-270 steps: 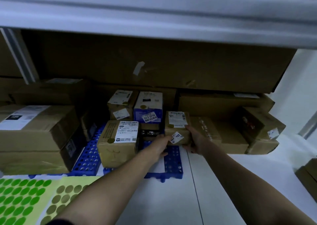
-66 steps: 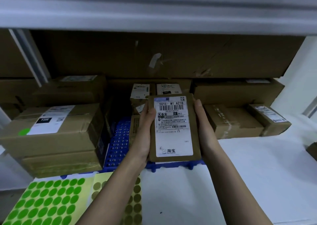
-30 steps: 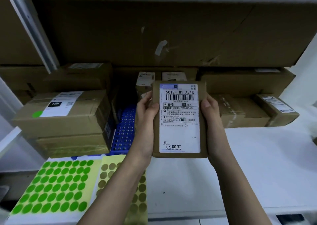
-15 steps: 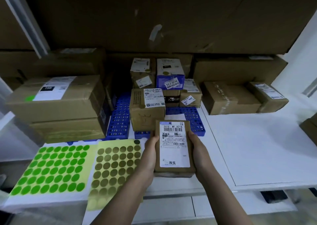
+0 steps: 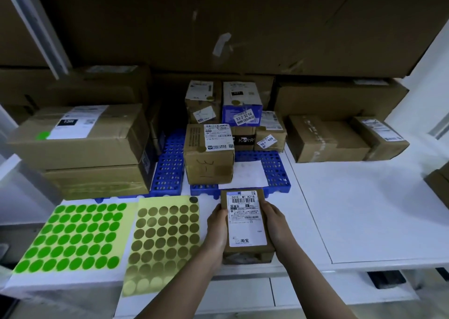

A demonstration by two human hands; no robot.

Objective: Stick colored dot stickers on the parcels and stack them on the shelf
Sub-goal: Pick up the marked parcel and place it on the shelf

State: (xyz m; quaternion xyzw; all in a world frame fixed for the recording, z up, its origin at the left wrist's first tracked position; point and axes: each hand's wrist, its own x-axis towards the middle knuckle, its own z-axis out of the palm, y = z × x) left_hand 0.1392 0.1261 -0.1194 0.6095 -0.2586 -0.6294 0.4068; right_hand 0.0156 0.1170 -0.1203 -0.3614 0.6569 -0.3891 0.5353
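Note:
A small brown parcel (image 5: 246, 221) with a white shipping label lies flat near the front edge of the white table (image 5: 352, 209). My left hand (image 5: 217, 228) grips its left side and my right hand (image 5: 275, 224) grips its right side. Just left of it lies a sheet of gold dot stickers (image 5: 165, 238), and further left a sheet of green dot stickers (image 5: 73, 236). Several labelled parcels (image 5: 209, 153) stand stacked on blue perforated trays (image 5: 170, 163) behind.
Two large boxes (image 5: 87, 138), the upper with a green dot, are stacked at the left. More brown boxes (image 5: 340, 138) sit at the back right. A big cardboard panel (image 5: 230, 27) closes the back. A white paper (image 5: 243, 175) lies on the blue tray.
Both hands brought the small parcel from the shelf stack toward me and lowered it, from held upright in the air to flat at the table's front edge beside the gold stickers.

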